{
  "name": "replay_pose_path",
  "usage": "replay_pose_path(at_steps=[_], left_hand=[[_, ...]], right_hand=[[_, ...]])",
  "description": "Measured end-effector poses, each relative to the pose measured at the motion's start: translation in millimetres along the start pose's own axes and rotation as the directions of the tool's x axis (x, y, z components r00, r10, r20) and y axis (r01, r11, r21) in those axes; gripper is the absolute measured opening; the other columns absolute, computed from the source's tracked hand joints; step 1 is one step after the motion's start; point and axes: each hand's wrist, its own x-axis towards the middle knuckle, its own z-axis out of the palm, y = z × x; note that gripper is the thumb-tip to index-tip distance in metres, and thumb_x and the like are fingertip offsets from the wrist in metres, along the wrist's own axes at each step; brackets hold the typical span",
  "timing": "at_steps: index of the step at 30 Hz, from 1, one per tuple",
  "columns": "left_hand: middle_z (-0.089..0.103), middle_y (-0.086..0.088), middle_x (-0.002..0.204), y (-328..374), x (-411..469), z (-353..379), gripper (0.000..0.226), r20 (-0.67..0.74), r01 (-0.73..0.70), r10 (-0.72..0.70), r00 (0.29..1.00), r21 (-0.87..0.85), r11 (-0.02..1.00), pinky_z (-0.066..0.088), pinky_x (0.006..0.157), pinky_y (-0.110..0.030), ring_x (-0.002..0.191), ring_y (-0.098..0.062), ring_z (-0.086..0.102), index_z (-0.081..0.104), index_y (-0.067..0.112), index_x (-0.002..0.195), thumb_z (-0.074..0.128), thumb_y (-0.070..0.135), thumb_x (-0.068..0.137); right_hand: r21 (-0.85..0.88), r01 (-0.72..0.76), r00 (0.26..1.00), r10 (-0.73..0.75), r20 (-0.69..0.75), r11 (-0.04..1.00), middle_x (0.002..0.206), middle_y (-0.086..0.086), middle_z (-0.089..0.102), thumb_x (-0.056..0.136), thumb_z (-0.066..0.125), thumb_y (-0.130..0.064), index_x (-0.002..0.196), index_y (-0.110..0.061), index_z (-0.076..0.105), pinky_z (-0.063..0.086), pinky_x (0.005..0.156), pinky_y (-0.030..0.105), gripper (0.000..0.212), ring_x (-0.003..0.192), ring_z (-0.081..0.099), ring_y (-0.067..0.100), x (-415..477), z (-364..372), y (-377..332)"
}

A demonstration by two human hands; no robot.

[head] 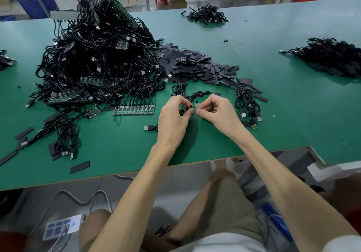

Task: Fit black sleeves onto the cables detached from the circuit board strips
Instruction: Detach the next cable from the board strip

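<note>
My left hand (pixel 175 113) pinches the end of a coiled black cable (pixel 195 95) above the green table (pixel 117 154). My right hand (pixel 216 111) pinches a small flat piece (pixel 197 107) right against that cable end; whether it is a sleeve or a board piece, I cannot tell. The two hands almost touch. A green circuit board strip (pixel 133 110) with cables attached lies just left of my left hand. A heap of flat black sleeves (pixel 195 66) lies behind the hands.
A big tangle of black USB cables and board strips (pixel 93 56) fills the left. Some loose cables (pixel 248 103) lie right of my right hand. Smaller cable piles sit far back (pixel 206 15) and far right (pixel 328 56). Stray sleeves (pixel 80 167) lie near the table's front edge.
</note>
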Motion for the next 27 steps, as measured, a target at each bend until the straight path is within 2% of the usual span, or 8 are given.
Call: replay_pose_path(at_steps=[3, 7, 11, 15, 18, 20, 22, 27], left_hand=[[0.065, 0.008, 0.105, -2, 0, -9, 0.012, -0.005, -0.118, 0.118, 0.993, 0.043, 0.992, 0.049, 0.095, -0.044, 0.1, -0.015, 0.063, 0.069, 0.02, 0.089, 0.078, 0.012, 0.087], [0.066, 0.008, 0.099, -4, -3, -14, 0.015, 0.02, -0.12, 0.12, 0.993, -0.021, 0.993, 0.049, 0.092, -0.038, 0.095, -0.015, 0.063, 0.069, 0.016, 0.09, 0.074, 0.002, 0.087], [0.064, 0.011, 0.103, -8, -6, -18, 0.015, 0.102, -0.161, 0.167, 0.981, -0.063, 0.985, 0.038, 0.098, -0.023, 0.106, -0.015, 0.054, 0.072, 0.019, 0.084, 0.08, 0.006, 0.082], [0.066, 0.017, 0.105, -11, -11, -20, 0.016, 0.152, -0.227, 0.217, 0.964, 0.053, 0.973, 0.027, 0.098, -0.032, 0.106, -0.012, 0.051, 0.071, 0.025, 0.084, 0.08, 0.012, 0.081], [0.068, 0.016, 0.105, -13, -14, -23, 0.017, 0.126, -0.345, 0.327, 0.936, 0.156, 0.926, 0.02, 0.099, -0.025, 0.107, -0.012, 0.053, 0.068, 0.023, 0.084, 0.077, 0.009, 0.082], [0.069, 0.015, 0.107, -14, -18, -25, 0.019, 0.142, -0.415, 0.395, 0.908, 0.158, 0.896, 0.024, 0.103, -0.026, 0.109, -0.01, 0.053, 0.066, 0.021, 0.084, 0.073, 0.003, 0.08], [0.069, 0.012, 0.109, -16, -22, -27, 0.026, 0.181, -0.44, 0.414, 0.892, 0.139, 0.887, 0.038, 0.104, -0.036, 0.108, -0.01, 0.055, 0.064, 0.018, 0.085, 0.067, -0.007, 0.08], [0.063, 0.001, 0.109, -14, -26, -33, 0.032, 0.271, -0.409, 0.378, 0.885, 0.066, 0.91, 0.056, 0.084, -0.039, 0.101, -0.019, 0.057, 0.062, 0.009, 0.091, 0.053, -0.022, 0.086]], right_hand=[[0.038, -0.013, 0.998, 0.016, -0.058, 0.999, 0.082, -0.001, 0.067, 0.09, 0.075, -0.015, 0.091, -0.008, 0.063, 0.052, 0.07, 0.03, 0.013, 0.071, 0.059, 0.006, 0, 1, 1], [0.042, -0.012, 0.998, 0.015, -0.057, 0.999, 0.081, -0.004, 0.064, 0.091, 0.073, -0.015, 0.091, -0.01, 0.062, 0.047, 0.067, 0.021, 0.012, 0.069, 0.056, 0.002, -1, 2, 0], [0.005, -0.004, 0.998, 0.005, -0.062, 1.0, 0.078, -0.004, 0.062, 0.093, 0.073, -0.017, 0.095, -0.008, 0.064, 0.045, 0.066, 0.019, 0.013, 0.066, 0.053, 0.003, 0, 4, 0], [0.041, -0.005, 0.996, 0.009, -0.093, 0.999, 0.078, -0.004, 0.061, 0.095, 0.071, -0.023, 0.103, -0.012, 0.067, 0.046, 0.067, 0.019, 0.014, 0.065, 0.052, 0.005, 2, 4, 1], [0.067, -0.016, 0.987, 0.027, -0.157, 0.998, 0.08, -0.004, 0.062, 0.098, 0.068, -0.023, 0.103, -0.011, 0.07, 0.052, 0.067, 0.027, 0.014, 0.068, 0.055, 0.007, 3, 3, 3], [0.121, -0.029, 0.973, 0.056, -0.224, 0.992, 0.081, -0.003, 0.064, 0.099, 0.066, -0.021, 0.104, -0.013, 0.07, 0.053, 0.063, 0.027, 0.01, 0.065, 0.058, 0.006, 3, 1, 5], [0.175, -0.04, 0.953, 0.09, -0.289, 0.984, 0.083, -0.003, 0.065, 0.1, 0.063, -0.021, 0.102, -0.018, 0.065, 0.053, 0.063, 0.031, 0.004, 0.061, 0.061, 0.007, 3, -1, 7], [0.291, -0.074, 0.947, 0.159, -0.279, 0.954, 0.094, 0.004, 0.071, 0.101, 0.061, -0.016, 0.109, -0.013, 0.06, 0.057, 0.078, 0.044, 0.008, 0.067, 0.065, 0.013, 4, -3, 8]])
